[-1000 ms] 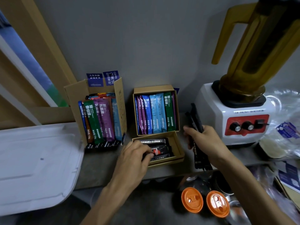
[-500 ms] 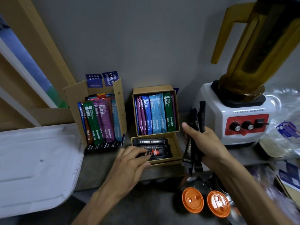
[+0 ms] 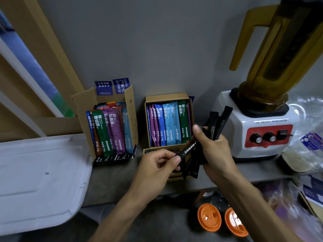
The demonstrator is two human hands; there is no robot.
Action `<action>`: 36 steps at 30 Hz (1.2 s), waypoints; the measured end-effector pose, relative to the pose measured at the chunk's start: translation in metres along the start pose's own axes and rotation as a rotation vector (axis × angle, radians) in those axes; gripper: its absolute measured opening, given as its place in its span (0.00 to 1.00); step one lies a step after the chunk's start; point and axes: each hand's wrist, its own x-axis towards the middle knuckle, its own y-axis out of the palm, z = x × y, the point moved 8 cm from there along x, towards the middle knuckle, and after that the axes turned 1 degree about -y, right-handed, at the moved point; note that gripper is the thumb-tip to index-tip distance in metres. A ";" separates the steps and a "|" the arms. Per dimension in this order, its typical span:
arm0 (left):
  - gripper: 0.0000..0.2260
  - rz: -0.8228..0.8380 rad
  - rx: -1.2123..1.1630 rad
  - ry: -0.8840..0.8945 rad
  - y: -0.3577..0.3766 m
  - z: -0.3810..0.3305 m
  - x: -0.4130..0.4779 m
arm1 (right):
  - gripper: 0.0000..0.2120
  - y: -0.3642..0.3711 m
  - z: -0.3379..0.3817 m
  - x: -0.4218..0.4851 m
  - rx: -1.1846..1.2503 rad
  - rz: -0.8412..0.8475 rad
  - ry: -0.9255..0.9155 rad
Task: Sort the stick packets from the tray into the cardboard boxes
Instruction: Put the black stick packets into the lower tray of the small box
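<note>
The white tray (image 3: 35,180) sits well to the left. Over the low cardboard box (image 3: 173,179), the right hand (image 3: 215,151) clasps a bundle of black stick packets (image 3: 218,123). The left hand (image 3: 157,165) pinches one packet (image 3: 187,149), which is best drawn out lengthwise and laid flat.

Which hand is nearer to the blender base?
Right. The right hand, gripping black stick packets, is left of the blender base; the left hand, pinching one packet, is farther left.
</note>
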 end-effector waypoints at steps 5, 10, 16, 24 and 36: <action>0.05 -0.114 0.016 -0.045 -0.020 0.005 -0.001 | 0.05 -0.005 0.005 -0.003 -0.130 0.079 0.016; 0.07 -0.114 0.076 -0.048 -0.028 0.010 -0.006 | 0.06 -0.014 -0.006 -0.004 -0.148 0.087 0.071; 0.05 -0.192 -0.030 -0.011 -0.024 0.004 -0.005 | 0.06 0.011 -0.020 -0.013 -0.034 0.151 0.070; 0.10 -0.081 0.203 0.025 -0.043 -0.018 0.017 | 0.05 0.029 -0.007 -0.010 -0.558 0.487 0.028; 0.04 -0.128 0.267 -0.097 -0.056 0.022 0.010 | 0.02 0.006 -0.013 0.017 -0.792 0.414 0.012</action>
